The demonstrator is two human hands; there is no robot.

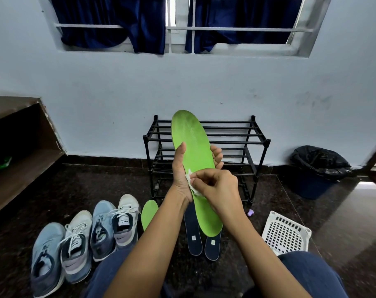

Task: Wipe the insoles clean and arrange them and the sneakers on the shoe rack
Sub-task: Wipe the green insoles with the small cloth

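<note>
My left grip (179, 168) holds the green insole (192, 143) up in front of me. Thumb is on its left edge, and my fingers wrap behind and show at the right edge. The insole is tilted, with the toe end up in front of the black shoe rack (236, 134) and the heel end down toward my lap. My right grip (217, 188) pinches a small white wipe (190, 181), curled fingers pressing it on the insole's middle, touching my left palm. A second green insole (149, 214) lies flat on the floor (279, 201), partly hidden by my left forearm. Two dark insoles (193, 233) lie side by side on the floor under the held one. Four sneakers (127, 222) sit in a row on the floor at left, packed close. The rack stands against the wall. A white basket (286, 233) is on the floor at right, with a lined bin (318, 168) further back.
</note>
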